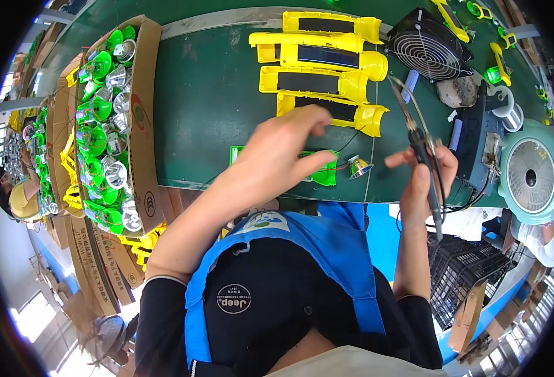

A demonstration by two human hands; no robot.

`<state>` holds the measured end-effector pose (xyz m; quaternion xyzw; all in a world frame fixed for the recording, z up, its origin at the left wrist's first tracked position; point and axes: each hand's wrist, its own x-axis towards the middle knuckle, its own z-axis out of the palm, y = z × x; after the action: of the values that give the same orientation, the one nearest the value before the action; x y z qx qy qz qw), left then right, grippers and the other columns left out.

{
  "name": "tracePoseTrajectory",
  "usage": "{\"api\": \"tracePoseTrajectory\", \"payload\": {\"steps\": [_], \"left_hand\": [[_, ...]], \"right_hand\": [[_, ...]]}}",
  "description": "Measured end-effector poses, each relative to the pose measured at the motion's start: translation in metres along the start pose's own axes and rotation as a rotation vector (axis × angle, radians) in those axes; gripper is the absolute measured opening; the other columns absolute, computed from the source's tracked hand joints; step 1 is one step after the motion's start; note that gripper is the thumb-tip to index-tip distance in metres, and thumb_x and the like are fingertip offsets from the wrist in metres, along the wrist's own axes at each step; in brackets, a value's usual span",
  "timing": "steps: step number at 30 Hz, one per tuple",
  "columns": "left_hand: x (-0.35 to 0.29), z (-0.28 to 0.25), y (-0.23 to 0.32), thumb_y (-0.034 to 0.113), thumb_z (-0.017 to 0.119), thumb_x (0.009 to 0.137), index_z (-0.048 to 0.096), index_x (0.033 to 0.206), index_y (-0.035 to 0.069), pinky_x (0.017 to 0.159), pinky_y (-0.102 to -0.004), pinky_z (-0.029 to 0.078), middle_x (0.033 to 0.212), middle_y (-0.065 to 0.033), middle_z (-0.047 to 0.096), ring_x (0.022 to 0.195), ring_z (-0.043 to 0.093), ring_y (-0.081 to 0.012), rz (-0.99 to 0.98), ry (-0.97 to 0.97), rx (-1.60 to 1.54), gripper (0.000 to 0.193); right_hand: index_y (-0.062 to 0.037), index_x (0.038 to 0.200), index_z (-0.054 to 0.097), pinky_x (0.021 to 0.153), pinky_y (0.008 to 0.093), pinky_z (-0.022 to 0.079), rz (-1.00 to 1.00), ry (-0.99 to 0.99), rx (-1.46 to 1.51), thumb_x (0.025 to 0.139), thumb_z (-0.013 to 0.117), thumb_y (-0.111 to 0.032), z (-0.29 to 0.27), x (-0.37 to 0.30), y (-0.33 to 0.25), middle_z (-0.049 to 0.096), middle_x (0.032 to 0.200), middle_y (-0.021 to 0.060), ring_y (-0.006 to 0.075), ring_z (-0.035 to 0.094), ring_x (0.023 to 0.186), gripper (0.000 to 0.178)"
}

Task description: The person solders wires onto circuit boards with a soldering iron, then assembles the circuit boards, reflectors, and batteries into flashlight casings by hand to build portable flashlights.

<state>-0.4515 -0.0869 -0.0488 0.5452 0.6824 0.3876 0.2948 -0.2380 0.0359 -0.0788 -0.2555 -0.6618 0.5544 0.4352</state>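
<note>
Closest to us, beyond a blue apron (pixel 289 232), our right hand (pixel 425 169) grips the dark handle of a soldering iron (pixel 420 147) between thumb and fingers, its metal shaft slanting away over the green surface (pixel 201 94). Our left hand (pixel 280 147) hangs over a green plastic casing (pixel 324 177), thumb and forefinger parted with nothing visible between them; we cannot tell whether the curled fingers beneath touch a wire. Just right of the casing lies a small silver reflector (pixel 359 167) with thin leads, apart from the iron. A little farther out, the nearest yellow lamp shell (pixel 371 120), with a dark panel set in it, heads a row of similar ones. To the right stand a grey-blue soldering station (pixel 472 144) and a silver solder spool (pixel 513 119), with a black fan (pixel 425 53) farther out; a carton (pixel 145 125) of green-and-silver lamp heads is well to the left. We judge the step in hand to be wiring the reflector; the next move likely calls for our left hand to steady a lead while we bring the hot tip to the joint, clear of fingers and plastic.
</note>
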Motion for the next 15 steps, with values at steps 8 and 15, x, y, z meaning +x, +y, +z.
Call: {"api": "tracePoseTrajectory", "payload": {"steps": [8,15], "left_hand": [[-0.005,0.004,-0.003,0.005,0.061,0.087,0.062,0.092,-0.001,0.065,-0.0200,0.046,0.080,0.0010,0.062,0.073,0.056,-0.0040,-0.192,0.051,-0.455,0.008],[-0.024,-0.019,-0.021,0.006,0.062,0.084,0.059,0.086,-0.001,0.062,-0.0175,0.040,0.075,0.0024,0.058,0.067,0.050,-0.0009,-0.359,0.130,-0.390,0.007]], "right_hand": [[-0.0031,0.115,0.047,0.080,0.0357,0.054,-0.254,-0.260,0.055,0.089,0.061,-0.004,0.041,0.030,0.025,0.053,0.108,0.0146,0.0274,0.067,0.091,0.030],[-0.0049,0.106,0.057,0.065,0.0300,0.052,-0.282,-0.334,-0.364,0.075,0.072,0.000,0.029,0.022,0.024,0.062,0.095,0.0134,0.0265,0.064,0.077,0.035]]}}
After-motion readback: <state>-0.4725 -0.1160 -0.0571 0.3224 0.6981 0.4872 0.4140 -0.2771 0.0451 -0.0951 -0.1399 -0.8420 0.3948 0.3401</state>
